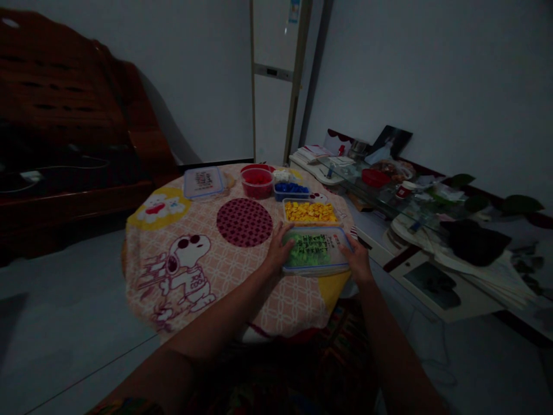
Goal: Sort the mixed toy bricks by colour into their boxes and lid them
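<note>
A clear rectangular plastic food container with a blue-edged, printed lid lies near the right front edge of the round table. Green pieces show through the lid. My left hand grips its left side, with fingers over the lid's corner. On the opposite side, my right hand is wrapped around the right edge. Just beyond stands an open container of yellow pieces. Behind that are a container of blue pieces, some white pieces and a round tub with red pieces.
A pink patterned cloth covers the table. Another lidded container sits at the far left, beside a round purple patch on the cloth. A cluttered glass shelf runs along the right; a wooden bench stands left.
</note>
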Demonstrator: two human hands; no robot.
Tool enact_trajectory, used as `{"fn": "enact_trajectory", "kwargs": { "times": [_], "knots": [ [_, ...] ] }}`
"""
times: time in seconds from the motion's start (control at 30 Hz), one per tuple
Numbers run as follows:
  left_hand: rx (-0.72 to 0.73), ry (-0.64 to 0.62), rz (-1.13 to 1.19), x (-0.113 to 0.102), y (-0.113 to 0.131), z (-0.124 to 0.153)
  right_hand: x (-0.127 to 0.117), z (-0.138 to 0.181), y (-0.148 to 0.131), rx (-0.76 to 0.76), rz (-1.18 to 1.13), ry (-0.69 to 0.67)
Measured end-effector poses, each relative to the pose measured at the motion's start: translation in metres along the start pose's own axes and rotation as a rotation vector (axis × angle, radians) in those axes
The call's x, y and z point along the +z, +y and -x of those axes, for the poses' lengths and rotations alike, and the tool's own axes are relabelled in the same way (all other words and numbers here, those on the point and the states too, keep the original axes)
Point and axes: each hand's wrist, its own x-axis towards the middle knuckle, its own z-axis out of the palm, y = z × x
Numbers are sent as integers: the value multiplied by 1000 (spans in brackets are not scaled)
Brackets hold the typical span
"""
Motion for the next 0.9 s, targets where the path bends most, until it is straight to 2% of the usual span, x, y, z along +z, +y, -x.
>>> {"fn": "enact_trajectory", "kwargs": {
  "times": [0.1,0.2,0.3,0.37,0.43,0.53,0.63,0.7,0.77,0.9],
  "knots": [
    [-4,4,36,3,2,5,2,-1,1,112,-77,34],
    [-50,41,114,5,4,9,-3,-1,0,79,-12,16],
    [-63,37,167,-2,6,4,-12,3,0,14,56,-47],
    [9,4,95,-14,7,-5,-15,8,-4,-49,126,-59],
    [142,-56,-62,-27,12,-19,-15,14,-10,-144,221,-66],
    [308,-231,-267,-34,24,-42,-7,22,-24,-311,337,-179],
    [365,-426,-431,-21,39,-60,2,28,-36,-391,426,-314],
    [361,-514,-527,-8,47,-67,6,29,-40,-408,473,-350],
    [352,-554,-598,4,53,-70,8,31,-43,-414,499,-358],
    [309,-531,-683,14,56,-66,8,34,-48,-395,505,-346]
  ]
}}
